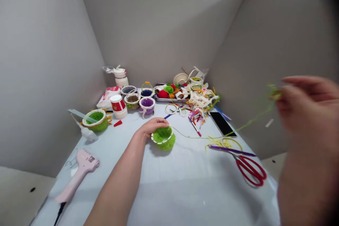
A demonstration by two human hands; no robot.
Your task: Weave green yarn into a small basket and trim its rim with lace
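Observation:
My left hand (151,126) is curled over the rim of a small green yarn-wrapped cup (164,138) that sits on the white table (185,190). A strand of green yarn (238,127) runs from the cup across the table and up to my right hand (304,106). That hand is raised close to the camera at the right, blurred, with its fingers pinched on the yarn's end.
Red scissors (251,169) and a purple stick (230,150) lie at the right, near a black phone (221,123). A pink glue gun (79,173) rests at the front left. Several yarn cups (147,105), a green one (95,119) and a tray of yarn balls (172,93) stand behind.

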